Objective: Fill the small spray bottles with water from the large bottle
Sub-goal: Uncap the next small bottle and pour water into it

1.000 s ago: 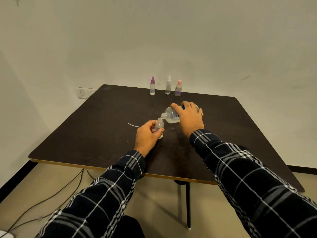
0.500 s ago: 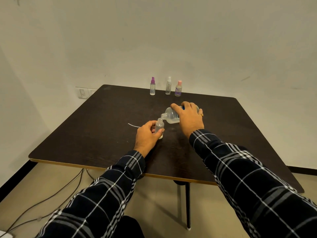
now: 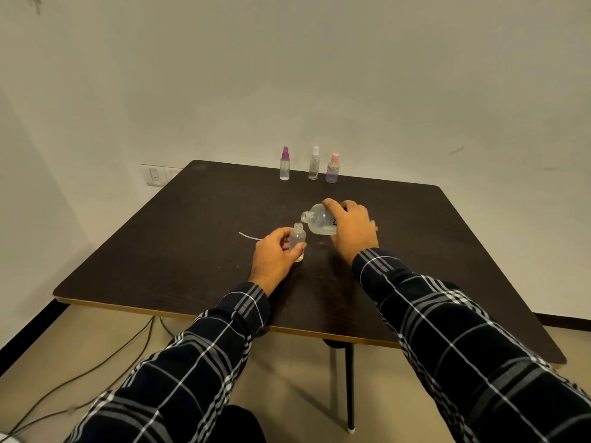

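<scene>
Centrally on the table [image 3: 192,235], left hand [image 3: 273,251] curls round the uncapped small spray bottle [image 3: 298,239]; at its 1 o'clock, right hand [image 3: 351,228] grips the tilted large bottle [image 3: 318,219]. Align mouths closely; pour slowly.

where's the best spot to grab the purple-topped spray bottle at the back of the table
Pinch the purple-topped spray bottle round its clear cylindrical body, below the narrow spray head, probably from the near side or its open left. It stands upright near the far edge of the table, with the white-topped bottle close on its right.
</scene>
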Demonstrator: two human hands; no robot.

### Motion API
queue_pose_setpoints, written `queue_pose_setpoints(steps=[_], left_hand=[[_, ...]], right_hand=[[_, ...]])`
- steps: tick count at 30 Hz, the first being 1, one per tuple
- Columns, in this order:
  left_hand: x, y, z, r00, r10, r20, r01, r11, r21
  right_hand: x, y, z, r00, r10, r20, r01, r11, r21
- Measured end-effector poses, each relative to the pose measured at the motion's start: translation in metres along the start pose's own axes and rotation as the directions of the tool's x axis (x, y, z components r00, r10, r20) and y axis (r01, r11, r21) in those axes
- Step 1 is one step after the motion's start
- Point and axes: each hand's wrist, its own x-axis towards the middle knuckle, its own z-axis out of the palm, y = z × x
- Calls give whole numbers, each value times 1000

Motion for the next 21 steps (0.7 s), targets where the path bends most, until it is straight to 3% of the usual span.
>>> queue_pose_setpoints(steps=[4,9,13,16,19,21], left_hand=[[1,-1,-2,1000,17,16,-17,1000,8],[5,-3,-7,998,29,57,-32,999,40],[11,-8,-15,994,25,106,-31,998,53],[12,-7,-26,988,29,149,-32,999,20],[13,-5,-39,992,129,11,-129,992,13],[20,-6,-47,979,192,-72,-179,972,154]], right_hand=[[-2,6,10,988,151,9,-143,909,390],[-5,18,12,965,261,0,-196,726,659],[-8,25,16,952,304,34,-228,632,741],[-9,30,18,955,291,50,-230,627,744],[-7,32,19,957,258,130,-270,641,719],[-12,29,21,942,292,164,-322,650,689]])
